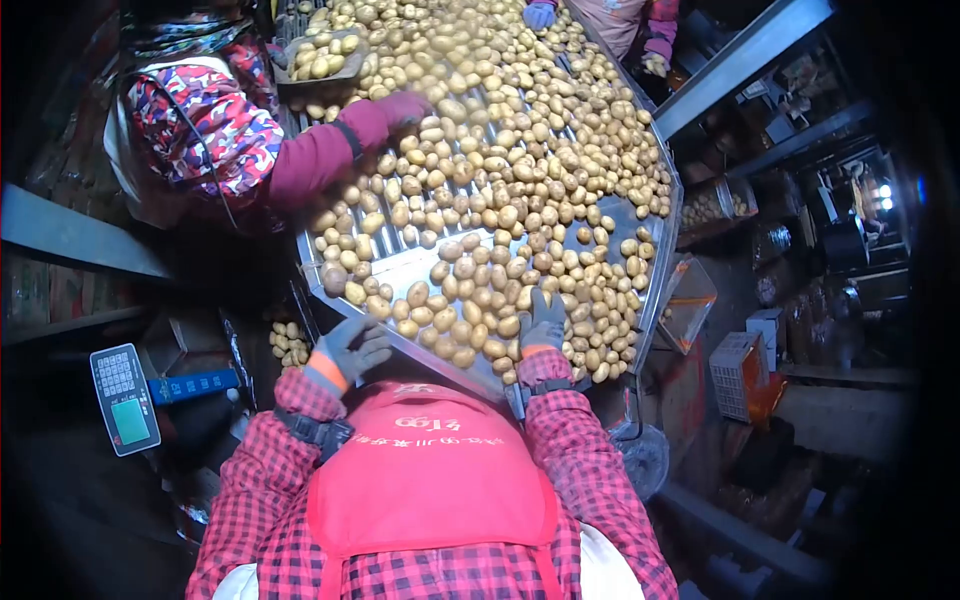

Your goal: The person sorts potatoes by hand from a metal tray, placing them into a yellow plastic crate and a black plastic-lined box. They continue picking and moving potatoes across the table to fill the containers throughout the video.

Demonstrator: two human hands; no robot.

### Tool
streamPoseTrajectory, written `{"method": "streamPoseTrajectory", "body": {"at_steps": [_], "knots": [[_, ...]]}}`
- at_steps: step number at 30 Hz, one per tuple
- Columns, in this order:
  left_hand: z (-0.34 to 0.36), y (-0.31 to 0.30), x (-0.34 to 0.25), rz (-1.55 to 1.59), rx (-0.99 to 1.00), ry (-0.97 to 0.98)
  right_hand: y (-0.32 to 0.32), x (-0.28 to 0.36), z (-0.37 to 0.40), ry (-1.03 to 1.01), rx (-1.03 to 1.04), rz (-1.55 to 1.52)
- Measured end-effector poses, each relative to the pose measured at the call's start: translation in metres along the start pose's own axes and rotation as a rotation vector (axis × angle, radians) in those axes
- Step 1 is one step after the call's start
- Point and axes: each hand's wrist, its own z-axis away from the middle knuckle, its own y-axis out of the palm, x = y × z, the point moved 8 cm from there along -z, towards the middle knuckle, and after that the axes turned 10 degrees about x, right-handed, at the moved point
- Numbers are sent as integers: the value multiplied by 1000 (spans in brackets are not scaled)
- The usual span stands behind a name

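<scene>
A heap of potatoes [470,270] spreads over a metal sorting table [400,265]. My left hand [357,347], in a grey glove with an orange cuff, hangs just off the table's near left edge with its fingers stretched out and nothing in them. On the potatoes at the near edge lies my right hand [543,325], gloved alike, its fingers extended forward and apart. A potato [525,298] touches or nearly touches its fingertips. Whether anything is under the right palm is hidden.
Across the left side, a co-worker's gloved hand [405,108] reaches into the potatoes near a filled scoop-like tray [325,62]. Another person's gloved hand [540,14] is at the far right. A scale display [125,400] stands lower left; a white crate [738,375] sits right.
</scene>
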Motion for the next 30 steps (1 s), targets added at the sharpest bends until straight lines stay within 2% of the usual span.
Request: {"method": "streamPoseTrajectory", "body": {"at_steps": [2,4,5,8,10,13,16,17,20,21,24,26,27,28,30], "knots": [[-21,16,24,-21,17,-103,8,-18,-3,-70,37,-81],[-32,31,50,67,-2,-325,7,-23,2,-158,70,-141],[-30,46,50,57,0,-340,-5,-17,13,-206,178,-116],[-35,46,59,141,76,-326,-38,-67,40,-173,188,-289],[-33,43,53,120,6,-311,-39,-154,56,136,159,-141],[-35,38,52,130,-9,-299,-26,-189,72,108,228,252],[-41,44,61,96,-28,-328,-25,-160,63,47,135,560],[-45,47,66,94,-23,-339,-29,-155,55,116,193,524],[-50,59,74,72,13,-369,-39,-153,47,-47,39,381],[-50,63,75,75,25,-379,-44,-155,41,-17,92,261],[-55,64,85,92,32,-396,-63,-129,35,21,-95,-256],[-57,69,90,89,9,-391,-59,-47,36,-40,198,-523],[-59,82,87,129,74,-416,-57,-6,42,-118,348,-657],[-60,84,88,172,51,-425,-52,26,45,-201,498,-786],[-56,93,87,261,3,-441,-47,49,25,-573,291,-297]]}}
